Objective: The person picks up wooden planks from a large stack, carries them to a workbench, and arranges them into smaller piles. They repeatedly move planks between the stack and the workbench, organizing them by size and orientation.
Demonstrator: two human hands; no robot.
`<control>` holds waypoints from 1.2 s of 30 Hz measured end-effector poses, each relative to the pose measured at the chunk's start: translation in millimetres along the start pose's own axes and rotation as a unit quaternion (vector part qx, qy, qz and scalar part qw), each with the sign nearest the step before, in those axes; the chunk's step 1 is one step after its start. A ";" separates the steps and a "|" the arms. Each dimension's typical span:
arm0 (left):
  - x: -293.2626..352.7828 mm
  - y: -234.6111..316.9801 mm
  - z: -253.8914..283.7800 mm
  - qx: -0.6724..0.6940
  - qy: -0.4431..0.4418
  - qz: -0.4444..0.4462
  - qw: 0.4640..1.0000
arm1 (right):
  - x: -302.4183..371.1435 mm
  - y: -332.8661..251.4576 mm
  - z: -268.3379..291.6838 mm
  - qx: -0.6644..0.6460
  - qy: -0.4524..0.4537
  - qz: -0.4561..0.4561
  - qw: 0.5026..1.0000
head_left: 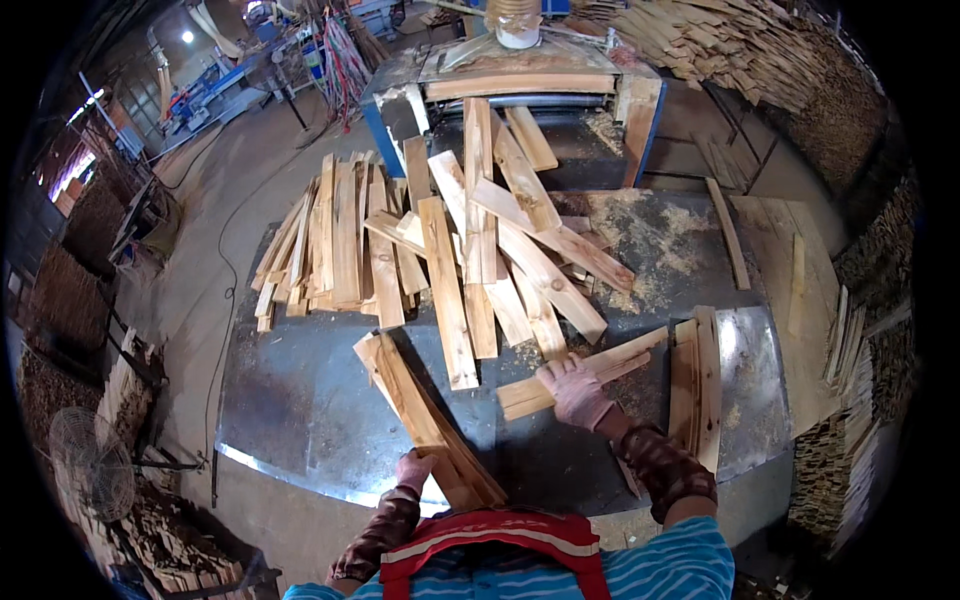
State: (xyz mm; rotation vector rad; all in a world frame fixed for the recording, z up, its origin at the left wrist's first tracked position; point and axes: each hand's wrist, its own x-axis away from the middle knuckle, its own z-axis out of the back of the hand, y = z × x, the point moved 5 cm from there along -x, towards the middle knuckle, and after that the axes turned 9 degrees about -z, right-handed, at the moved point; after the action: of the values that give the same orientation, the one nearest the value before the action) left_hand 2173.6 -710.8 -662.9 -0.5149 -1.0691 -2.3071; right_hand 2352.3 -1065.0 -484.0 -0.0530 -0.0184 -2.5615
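Observation:
My left hand (414, 470), in a pale glove, is closed round the near part of a small stack of wooden boards (420, 415). The stack slants away to the left, its near end close to my apron. Farther right, my right hand (577, 392) grips a wooden board (525, 397) from above. That board lies aslant over the metal table, with another thin strip (630, 368) beside it. Between my hands and the machine lies a loose heap of boards (480, 230), crossing one another at many angles.
A planer-like machine (520, 88) stands at the table's far side. Boards are stacked at the left (345, 230), and several more stand lengthwise on the right (705, 385). Sawdust covers part of the metal table (300, 400). A fan (92, 462) stands at lower left.

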 end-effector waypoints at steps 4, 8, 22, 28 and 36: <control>35.8 95.4 42.4 0.063 0.106 -0.055 0.991 | -8.3 -45.8 35.3 0.027 -0.031 0.073 0.996; 35.0 148.6 53.9 0.301 -0.024 -0.231 0.925 | -25.7 -97.9 34.4 0.034 -0.050 0.161 0.985; -74.8 186.2 264.9 0.353 0.188 -0.312 0.862 | -218.2 70.2 112.8 -0.033 0.167 -0.237 0.956; -202.0 244.0 362.2 0.256 0.320 -0.397 0.821 | -256.4 143.4 85.3 -0.168 -0.009 -0.413 0.895; -67.6 269.7 72.5 0.176 -0.219 -0.347 0.895 | -61.8 -14.0 4.4 -0.475 0.204 -0.256 0.817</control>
State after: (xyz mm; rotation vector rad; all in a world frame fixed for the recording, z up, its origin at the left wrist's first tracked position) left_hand 2400.3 -778.5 -499.8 -0.5854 -2.1308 -2.5290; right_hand 2396.5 -1019.4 -482.2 0.1440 1.5989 -2.7472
